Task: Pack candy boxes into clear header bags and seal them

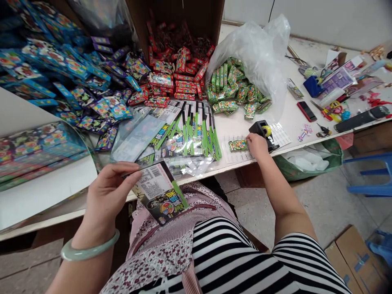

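Note:
My left hand (pixel 112 192) pinches a flat black-and-green printed packet (pixel 162 192) by its top corner, over my lap. The packet bears a white label with a barcode. My right hand (pixel 257 145) is at the table's front edge, its fingers closed together over a sheet of small stickers (pixel 228 156). What those fingers hold, if anything, is hidden. A small green patterned box (pixel 238 145) lies on the sheet, just left of that hand. Right behind the hand stands a black tape dispenser (pixel 260 128) with a yellow core.
Similar packets (pixel 196 130) lie fanned out on the table. Behind them are piles of red boxes (pixel 186 83), green boxes (pixel 226 81) in a clear bag (pixel 254 45), and purple and blue boxes (pixel 70 65). A phone (pixel 306 111) and scissors (pixel 332 110) lie right.

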The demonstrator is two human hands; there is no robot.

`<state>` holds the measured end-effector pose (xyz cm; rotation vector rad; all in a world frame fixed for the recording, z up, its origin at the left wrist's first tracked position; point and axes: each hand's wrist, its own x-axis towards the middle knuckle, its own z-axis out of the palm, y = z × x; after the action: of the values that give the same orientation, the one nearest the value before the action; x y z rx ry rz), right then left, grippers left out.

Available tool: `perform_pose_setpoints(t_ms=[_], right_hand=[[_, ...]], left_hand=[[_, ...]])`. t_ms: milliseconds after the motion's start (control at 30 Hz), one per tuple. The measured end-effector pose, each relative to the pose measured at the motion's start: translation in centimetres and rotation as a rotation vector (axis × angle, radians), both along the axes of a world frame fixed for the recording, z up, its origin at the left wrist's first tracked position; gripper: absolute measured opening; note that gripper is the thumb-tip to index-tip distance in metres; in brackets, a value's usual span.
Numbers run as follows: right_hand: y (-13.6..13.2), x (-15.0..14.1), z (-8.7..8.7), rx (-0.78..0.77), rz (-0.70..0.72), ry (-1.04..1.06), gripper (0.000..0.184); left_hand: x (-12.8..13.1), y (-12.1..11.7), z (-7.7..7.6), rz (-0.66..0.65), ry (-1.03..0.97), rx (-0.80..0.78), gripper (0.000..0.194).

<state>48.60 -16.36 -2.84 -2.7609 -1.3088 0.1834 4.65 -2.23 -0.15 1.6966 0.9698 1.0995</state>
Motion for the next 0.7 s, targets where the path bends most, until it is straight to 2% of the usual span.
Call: perform_pose_setpoints(t_ms=[167,233,300,367,400,467,533,600,700], right_hand=[[-2.4,-1.1,0.8,0.137,-0.012,-0.03,0.022],[-3.2,-1.7,2.1,0.232,-0.033,-0.036,0.023],[-3.3,-3.1,3.9,0.397,0.017,0.088,0.02],[-2.3,-5.7,6.1,0.545,0.211,0.354,0.015],[-1.5,-7.4,7.2,0.572,0.359,0.497,0.015],[0.6,-11.2,9.4,0.542,0.657,0.68,0.014],[3.0,-15.0,11.1,0.465,0.884,0.766,0.015],[5.3,-18.2,12.2,0.385,1.022,0.772,0.016],[8.4,-21.1,12.5,0.26,1.079,0.685,0.015]], left_hand=[[-0.3,0.2,-0.3,-0.037,0.001,0.035,0.013],[-0.2,0.3,-0.4,-0.073,-0.002,0.047,0.012],[0.1,0.1,-0.2,-0.124,-0.017,0.061,0.012],[0.7,-0.4,0.3,-0.18,-0.034,0.073,0.014],[1.1,-0.7,0.6,-0.207,-0.043,0.074,0.015],[1.7,-1.3,1.1,-0.254,-0.054,0.073,0.018],[2.1,-1.8,1.5,-0.247,-0.06,0.064,0.019],[2.1,-2.0,1.6,-0.251,-0.049,0.049,0.018],[1.7,-2.2,1.8,-0.274,-0.06,0.043,0.012]])
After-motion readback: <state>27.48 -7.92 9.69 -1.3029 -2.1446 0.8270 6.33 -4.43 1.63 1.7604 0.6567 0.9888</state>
